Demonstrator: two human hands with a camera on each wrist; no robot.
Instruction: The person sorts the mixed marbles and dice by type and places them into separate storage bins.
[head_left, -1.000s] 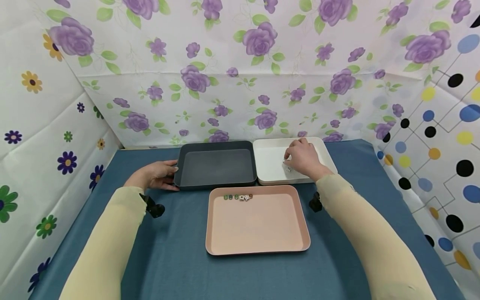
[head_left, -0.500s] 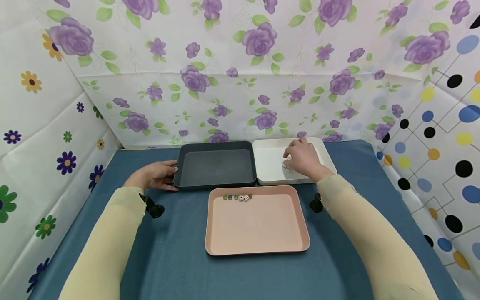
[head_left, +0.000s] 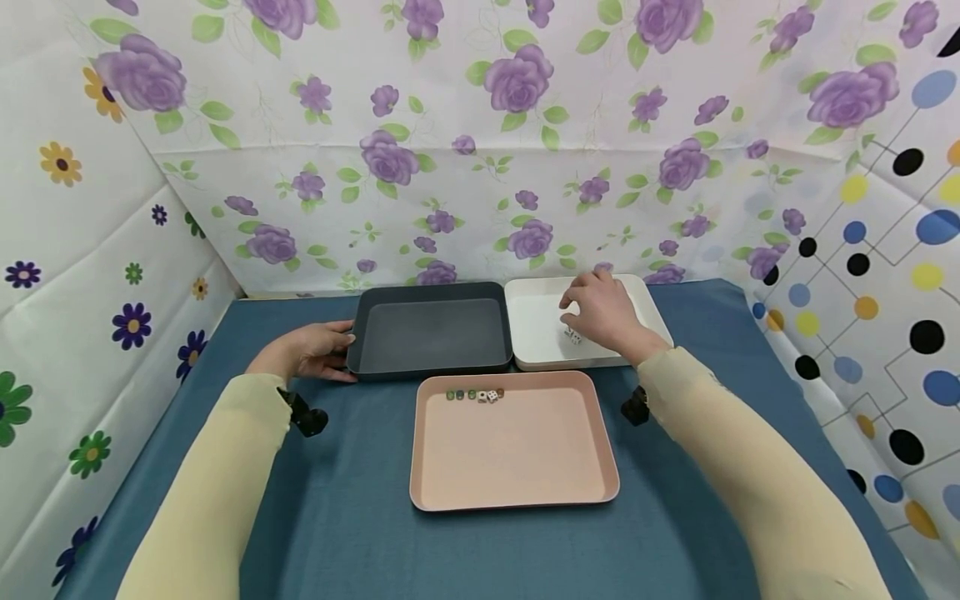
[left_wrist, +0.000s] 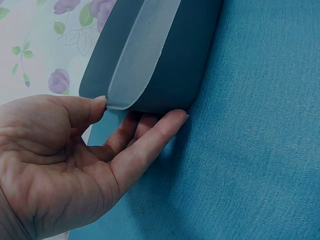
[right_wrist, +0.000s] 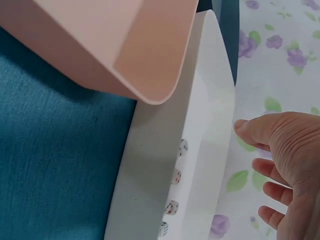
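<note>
My left hand [head_left: 315, 348] is at the left end of the dark grey tray [head_left: 435, 329]. In the left wrist view the thumb touches the tray's rim corner, while fairly straight fingers [left_wrist: 145, 142] rest against its outer wall. Over the white tray [head_left: 534, 304], my right hand [head_left: 603, 312] hovers with its fingers loosely bent and apart, holding nothing. Just below its fingertips lie several small white dice [head_left: 574, 336]. The right wrist view shows these dice [right_wrist: 172, 207] along the white tray's near wall, partly hidden by it.
A pink tray [head_left: 517, 458] stands nearest me, with a row of several small green, white and brown dice [head_left: 483, 396] along its far edge. Blue cloth [head_left: 337, 517] covers the table. A flowered cloth [head_left: 450, 167] hangs behind the trays.
My right hand has drawn slightly up and away from the dice, its thumb and fingers spreading apart, so the dice show more plainly. The left hand and the trays keep their places.
</note>
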